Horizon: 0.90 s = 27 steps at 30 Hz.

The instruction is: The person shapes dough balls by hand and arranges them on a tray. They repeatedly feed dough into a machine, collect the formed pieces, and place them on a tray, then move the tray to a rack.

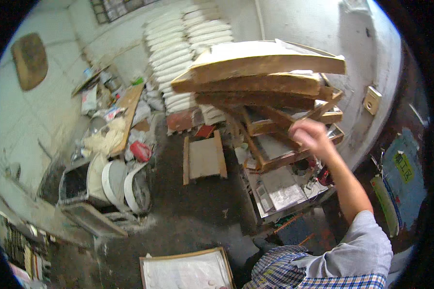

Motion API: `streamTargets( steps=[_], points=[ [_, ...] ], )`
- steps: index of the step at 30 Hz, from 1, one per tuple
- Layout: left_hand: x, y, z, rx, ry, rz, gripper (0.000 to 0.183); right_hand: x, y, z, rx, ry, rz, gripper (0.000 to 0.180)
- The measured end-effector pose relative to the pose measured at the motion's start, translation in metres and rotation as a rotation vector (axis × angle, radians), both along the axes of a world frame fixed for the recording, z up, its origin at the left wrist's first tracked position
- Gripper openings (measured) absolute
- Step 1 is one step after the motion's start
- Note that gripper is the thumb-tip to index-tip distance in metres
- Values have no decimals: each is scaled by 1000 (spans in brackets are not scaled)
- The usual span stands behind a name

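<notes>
My right hand (309, 135), blurred, has its fingers curled at the stack of wooden-framed trays (271, 65). It overlaps the wooden bars of the lower trays, and whether it grips one cannot be made out. The trays lie at differing angles, and white sheeting (249, 50) covers the uppermost one. Low in the view, in front of my body, is another wooden-framed tray (184, 269), lined with white cloth and bearing a few pale round lumps. A small pinkish patch at the bottom edge may be a fingertip of my left hand, which is otherwise out of view.
Under the stack stands a table (262, 213) with a metal plate (284, 189) and cables. A low wooden stand (204, 157) is on the dark floor. White sacks (170, 57) are piled against the wall. Left are round white tubs (114, 180), a leaning board (128, 123) and clutter.
</notes>
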<state>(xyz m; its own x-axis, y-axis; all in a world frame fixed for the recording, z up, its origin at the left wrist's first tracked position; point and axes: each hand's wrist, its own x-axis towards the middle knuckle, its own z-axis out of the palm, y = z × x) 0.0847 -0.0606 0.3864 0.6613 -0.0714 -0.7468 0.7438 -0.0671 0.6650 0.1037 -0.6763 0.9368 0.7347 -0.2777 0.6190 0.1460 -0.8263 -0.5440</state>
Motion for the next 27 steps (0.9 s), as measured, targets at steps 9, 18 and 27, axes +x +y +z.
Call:
streamTargets(
  steps=[9,18,27],
  points=[
    [288,-156,268,-515,-465,79,58,-60,-328,175,1005,-353,-591,81],
    [452,-452,664,-650,-546,-207,94,9,-372,149,1188,-151,111,39],
    [451,-405,664,-752,-654,-153,46,-2,-289,176,1081,-325,438,63]
  ],
)
